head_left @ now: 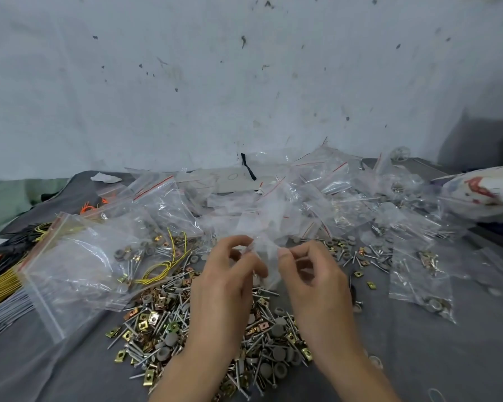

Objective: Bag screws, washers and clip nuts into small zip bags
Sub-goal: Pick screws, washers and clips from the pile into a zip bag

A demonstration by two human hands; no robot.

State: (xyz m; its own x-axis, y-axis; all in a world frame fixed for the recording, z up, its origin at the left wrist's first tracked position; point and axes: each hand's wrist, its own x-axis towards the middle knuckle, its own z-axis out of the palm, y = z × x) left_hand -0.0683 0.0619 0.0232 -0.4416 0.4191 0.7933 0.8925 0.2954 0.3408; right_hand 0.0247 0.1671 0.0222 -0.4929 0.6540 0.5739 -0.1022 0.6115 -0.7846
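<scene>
At centre, left hand (pixel 224 285) and right hand (pixel 314 281) pinch a small clear zip bag (pixel 263 245), seemingly empty; filled clear bags (pixel 418 271) lie right; heaped loose steel screws, grey washers and brass clip nuts (pixel 163 320) await below.

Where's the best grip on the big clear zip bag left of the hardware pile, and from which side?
Pinch the big zip bag at its red-lined zip edge, coming from the left. That stiffer edge faces left, away from the hardware pile, with nothing lying on it. The right end lies among small bags and yellow wire, so pulling there would likely drag them.
</scene>
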